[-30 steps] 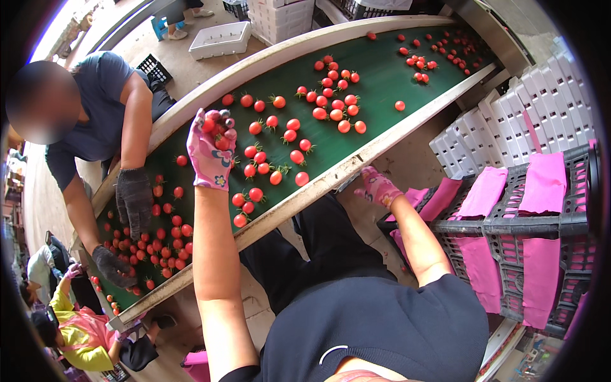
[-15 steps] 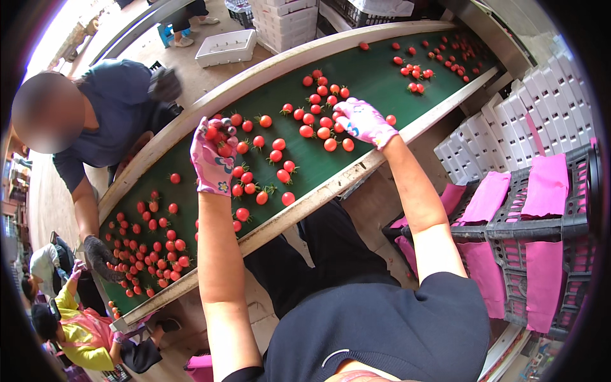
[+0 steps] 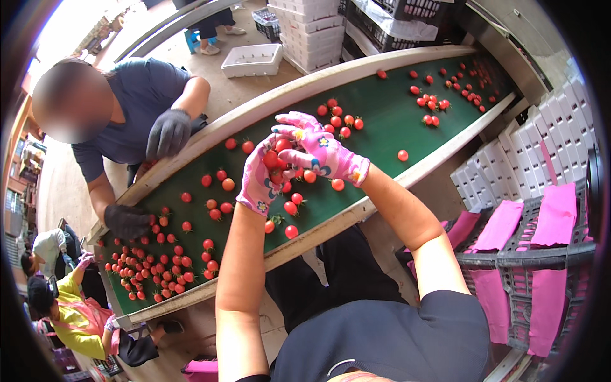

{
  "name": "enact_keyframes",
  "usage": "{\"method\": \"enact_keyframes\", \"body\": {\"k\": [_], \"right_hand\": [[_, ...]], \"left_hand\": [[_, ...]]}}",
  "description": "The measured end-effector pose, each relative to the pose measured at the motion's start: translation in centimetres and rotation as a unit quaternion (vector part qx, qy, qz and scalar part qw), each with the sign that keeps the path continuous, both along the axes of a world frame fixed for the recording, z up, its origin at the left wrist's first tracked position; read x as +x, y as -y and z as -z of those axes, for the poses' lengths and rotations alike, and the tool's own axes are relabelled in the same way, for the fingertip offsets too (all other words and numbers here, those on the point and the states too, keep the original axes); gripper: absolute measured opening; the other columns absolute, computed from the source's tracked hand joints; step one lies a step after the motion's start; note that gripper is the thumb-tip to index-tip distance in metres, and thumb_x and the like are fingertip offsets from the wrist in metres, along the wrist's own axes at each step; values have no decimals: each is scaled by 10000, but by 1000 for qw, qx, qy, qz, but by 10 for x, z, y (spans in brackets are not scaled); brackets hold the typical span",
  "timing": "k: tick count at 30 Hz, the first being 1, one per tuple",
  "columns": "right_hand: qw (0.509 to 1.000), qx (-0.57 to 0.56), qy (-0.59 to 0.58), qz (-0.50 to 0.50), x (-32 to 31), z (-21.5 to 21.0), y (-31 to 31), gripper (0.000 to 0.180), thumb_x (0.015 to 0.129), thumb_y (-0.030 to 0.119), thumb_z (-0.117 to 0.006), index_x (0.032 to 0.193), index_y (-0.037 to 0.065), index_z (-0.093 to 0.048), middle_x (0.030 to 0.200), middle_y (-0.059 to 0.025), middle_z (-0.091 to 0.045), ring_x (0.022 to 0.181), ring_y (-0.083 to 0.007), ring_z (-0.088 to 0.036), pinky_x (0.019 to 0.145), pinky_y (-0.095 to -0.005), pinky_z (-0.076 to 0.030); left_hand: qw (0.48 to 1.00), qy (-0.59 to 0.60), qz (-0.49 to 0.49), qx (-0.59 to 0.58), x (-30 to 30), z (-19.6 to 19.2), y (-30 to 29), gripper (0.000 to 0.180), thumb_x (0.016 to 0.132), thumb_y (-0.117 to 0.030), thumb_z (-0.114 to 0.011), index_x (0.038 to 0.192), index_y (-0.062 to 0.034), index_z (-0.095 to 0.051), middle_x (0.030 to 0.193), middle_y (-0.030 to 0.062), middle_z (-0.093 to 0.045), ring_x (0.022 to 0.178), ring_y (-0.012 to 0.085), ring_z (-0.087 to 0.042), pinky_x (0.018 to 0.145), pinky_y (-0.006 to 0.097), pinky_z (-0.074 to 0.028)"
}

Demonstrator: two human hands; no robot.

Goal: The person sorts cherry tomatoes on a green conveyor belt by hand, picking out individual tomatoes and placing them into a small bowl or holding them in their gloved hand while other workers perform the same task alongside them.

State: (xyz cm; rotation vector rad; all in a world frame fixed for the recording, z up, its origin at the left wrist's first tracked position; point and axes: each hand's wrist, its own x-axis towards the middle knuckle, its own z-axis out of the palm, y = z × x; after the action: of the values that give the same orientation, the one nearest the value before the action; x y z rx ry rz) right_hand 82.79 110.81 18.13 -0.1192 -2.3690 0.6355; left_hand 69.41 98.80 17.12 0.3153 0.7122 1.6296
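Observation:
Cherry tomatoes, many with green stalks, lie scattered over a green conveyor belt (image 3: 372, 118). Above the middle of it, my left hand (image 3: 256, 181), in a pink flowered glove, cups a clutch of cherry tomatoes (image 3: 272, 159). My right hand (image 3: 324, 153), gloved alike, comes over from the right, its fingers curled across that clutch. Part of what lies between the palms is hidden. Just beyond my fingers is a loose group of cherry tomatoes (image 3: 344, 121), and a few more lie below my wrists. A denser patch of cherry tomatoes (image 3: 162, 274) covers the left end.
Pale rails (image 3: 331, 240) edge the belt. Across it, a co-worker has a dark-gloved hand (image 3: 127, 220) at the left tomatoes and another (image 3: 168, 134) near the rail. White trays (image 3: 528, 146) and a black crate (image 3: 503, 261) with pink strips stand right; a white tray (image 3: 252, 60) lies beyond.
My right hand has moved left from the belt to meet my left hand over the held tomatoes. My view has shifted. The co-worker's near-rail hand has come closer to the rail.

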Motion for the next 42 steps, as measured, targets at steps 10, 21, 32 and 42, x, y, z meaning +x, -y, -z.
{"method": "enact_keyframes", "body": {"k": [10,21,32,42], "right_hand": [[962,-46,192,186,-19,68,-119,367,797,212,-632,1136,71,-634,1016,-161,-587,1016,-358,-577,901,-446,-472],[954,-298,22,-41,-26,-15,-27,200,850,31,-643,1042,-23,-630,974,-92,-622,934,-189,-650,818,-288,-523],[962,-225,1,-155,-30,-11,-18,441,861,71,-602,1294,20,-535,1227,-141,-542,1082,-240,-592,906,-336,-500],[984,108,46,-134,-20,-23,-2,488,751,143,-754,1203,51,-594,1082,-120,-627,994,-325,-591,893,-412,-463]], "left_hand": [[994,82,-74,23,-24,8,2,324,932,-242,-551,1124,18,-571,928,134,-608,662,149,-547,483,209,-426],[993,-45,-4,-107,-1,-10,-3,334,946,-405,-563,1102,-117,-625,892,8,-658,695,111,-623,539,208,-458],[995,-23,-95,-11,-3,-18,-5,331,961,-421,-520,1107,-135,-597,1006,22,-694,788,120,-658,549,205,-490],[847,207,-477,110,-77,-51,43,354,949,-446,-543,972,-97,-603,874,77,-619,781,203,-606,561,254,-500]]}}
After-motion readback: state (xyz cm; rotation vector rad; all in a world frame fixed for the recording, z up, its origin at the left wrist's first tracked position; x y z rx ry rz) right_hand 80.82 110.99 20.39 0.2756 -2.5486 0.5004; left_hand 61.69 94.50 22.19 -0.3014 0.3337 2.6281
